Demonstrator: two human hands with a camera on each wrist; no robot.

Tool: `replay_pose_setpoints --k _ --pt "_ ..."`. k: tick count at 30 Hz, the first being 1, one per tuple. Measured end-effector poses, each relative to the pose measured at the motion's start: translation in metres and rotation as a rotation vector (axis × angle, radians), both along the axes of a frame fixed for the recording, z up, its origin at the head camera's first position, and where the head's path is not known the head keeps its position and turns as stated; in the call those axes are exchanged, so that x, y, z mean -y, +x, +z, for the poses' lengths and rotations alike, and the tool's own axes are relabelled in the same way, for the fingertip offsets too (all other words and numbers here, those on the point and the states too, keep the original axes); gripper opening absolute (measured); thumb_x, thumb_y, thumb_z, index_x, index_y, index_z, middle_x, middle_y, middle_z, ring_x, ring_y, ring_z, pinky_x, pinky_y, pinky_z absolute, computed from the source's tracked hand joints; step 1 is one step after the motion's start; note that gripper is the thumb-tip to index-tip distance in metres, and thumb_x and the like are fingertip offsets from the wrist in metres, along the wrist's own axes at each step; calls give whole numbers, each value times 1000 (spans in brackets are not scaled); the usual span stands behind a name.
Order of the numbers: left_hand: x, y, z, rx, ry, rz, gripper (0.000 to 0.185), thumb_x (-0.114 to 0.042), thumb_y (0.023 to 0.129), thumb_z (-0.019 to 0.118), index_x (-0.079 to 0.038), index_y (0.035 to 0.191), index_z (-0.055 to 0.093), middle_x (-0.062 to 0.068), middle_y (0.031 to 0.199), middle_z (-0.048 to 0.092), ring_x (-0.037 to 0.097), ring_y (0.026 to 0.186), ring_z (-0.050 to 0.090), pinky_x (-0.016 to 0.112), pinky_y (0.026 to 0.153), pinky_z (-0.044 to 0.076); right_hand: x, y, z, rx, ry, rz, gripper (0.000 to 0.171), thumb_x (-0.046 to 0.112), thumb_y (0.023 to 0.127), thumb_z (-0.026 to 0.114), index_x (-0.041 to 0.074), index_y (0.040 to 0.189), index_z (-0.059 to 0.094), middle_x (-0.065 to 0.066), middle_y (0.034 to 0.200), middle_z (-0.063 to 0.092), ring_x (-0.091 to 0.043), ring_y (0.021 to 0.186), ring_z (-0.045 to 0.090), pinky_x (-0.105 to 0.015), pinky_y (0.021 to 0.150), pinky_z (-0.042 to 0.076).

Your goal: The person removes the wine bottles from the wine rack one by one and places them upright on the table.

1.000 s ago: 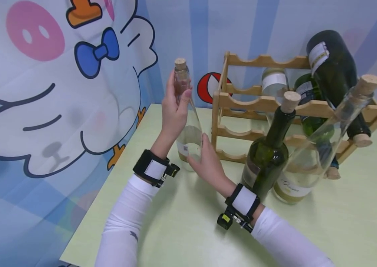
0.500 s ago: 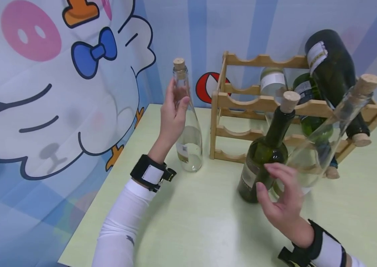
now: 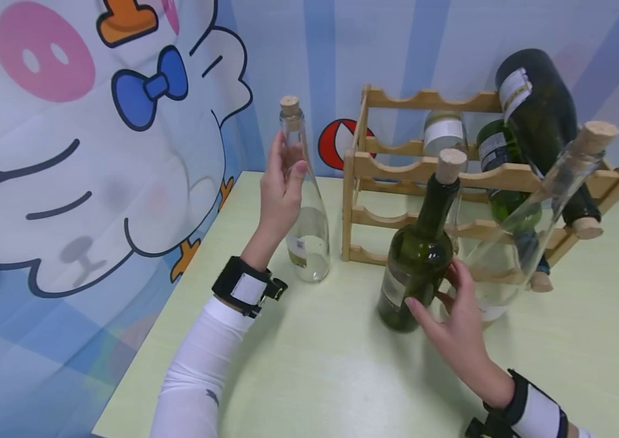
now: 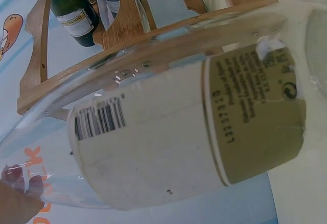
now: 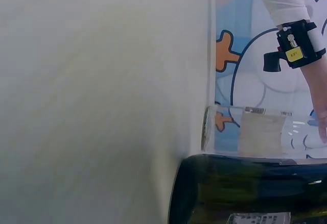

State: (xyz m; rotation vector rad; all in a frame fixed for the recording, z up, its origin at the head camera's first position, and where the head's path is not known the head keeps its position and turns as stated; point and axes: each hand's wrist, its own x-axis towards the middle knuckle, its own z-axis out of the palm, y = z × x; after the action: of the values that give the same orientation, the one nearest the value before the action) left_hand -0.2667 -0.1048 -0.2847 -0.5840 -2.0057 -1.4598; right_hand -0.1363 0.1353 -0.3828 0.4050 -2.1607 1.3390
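Note:
A clear glass bottle (image 3: 317, 243) with a cork stands upright at the table's left. My left hand (image 3: 280, 204) holds it around the neck, thumb on the near side. Its white and gold label (image 4: 148, 152) fills the left wrist view. To the right, my right hand (image 3: 459, 331) grips a corked dark green bottle (image 3: 424, 249) low on its body, thumb in front and fingers behind. That bottle leans slightly, its cork towards the right. The green bottle's base (image 5: 204, 193) shows in the right wrist view.
A wooden wine rack (image 3: 386, 164) stands behind, with several corked bottles lying in it, including a dark bottle (image 3: 539, 103) on top. Another clear corked bottle (image 3: 523, 237) stands tilted just right of my right hand. A cartoon-printed backdrop (image 3: 139, 182) borders the table's left edge.
My right hand has left the clear bottle, swung right and taken hold of the green bottle, which has shifted a little to the left. My left hand stays on the clear bottle's neck.

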Motion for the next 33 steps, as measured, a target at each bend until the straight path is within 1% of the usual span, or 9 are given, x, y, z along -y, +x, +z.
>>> replay_pose_setpoints --k 2,4,7,8,13,18,23,29,33 --pt "0 1 0 -3 0 -1 57 -12 91 45 0 139 17 18 121 49 23 112 50 30 96 41 6 -4 0 -5 49 6 90 -8 63 73 3 137 22 -22 124 41 -12 111 44 -8 74 45" --pt "0 1 0 -7 4 -2 57 -11 91 45 1 139 17 18 120 49 23 112 50 30 96 41 14 -9 0 -13 95 16 90 -5 63 74 1 136 22 -22 121 44 -21 108 47 -19 69 50" --pt "0 2 0 -2 8 -6 57 -11 91 45 1 139 17 19 120 49 24 111 50 30 95 41 28 -18 1 16 124 33 86 2 66 74 1 135 22 -20 119 46 -26 105 49 -35 65 52" --pt "0 2 0 -1 12 -10 57 -11 91 45 1 139 17 19 121 49 24 111 50 30 95 41 33 -21 2 34 123 43 85 4 68 74 1 135 22 -19 120 45 -26 105 49 -38 64 52" --pt "0 3 1 7 22 -30 57 -7 90 45 2 139 16 20 122 48 26 112 49 32 95 41 54 -34 6 114 119 79 81 14 73 71 4 137 21 -17 124 41 -27 108 47 -41 67 52" --pt "2 2 -1 -11 -3 -14 56 -8 91 45 2 138 17 20 122 48 25 112 49 30 95 41 69 -46 9 159 118 110 80 19 77 68 5 138 18 -16 128 38 -28 110 46 -43 71 51" --pt "5 -2 -3 -33 -9 19 56 -12 92 43 2 138 17 20 121 48 24 113 49 30 95 41 77 -54 10 168 127 107 81 21 78 67 5 139 16 -17 127 38 -28 110 46 -43 72 51" --pt "6 -2 -4 -57 -25 52 60 -24 91 41 3 138 17 20 120 49 25 112 49 32 93 42 80 -57 9 159 138 98 80 21 79 66 5 139 15 -17 125 38 -29 108 46 -43 73 51" --pt "7 -3 -6 -56 -34 66 57 -21 92 41 2 138 16 19 121 49 25 112 50 33 91 43 80 -58 10 169 147 103 80 21 79 66 5 139 14 -17 126 37 -30 109 46 -44 75 50"
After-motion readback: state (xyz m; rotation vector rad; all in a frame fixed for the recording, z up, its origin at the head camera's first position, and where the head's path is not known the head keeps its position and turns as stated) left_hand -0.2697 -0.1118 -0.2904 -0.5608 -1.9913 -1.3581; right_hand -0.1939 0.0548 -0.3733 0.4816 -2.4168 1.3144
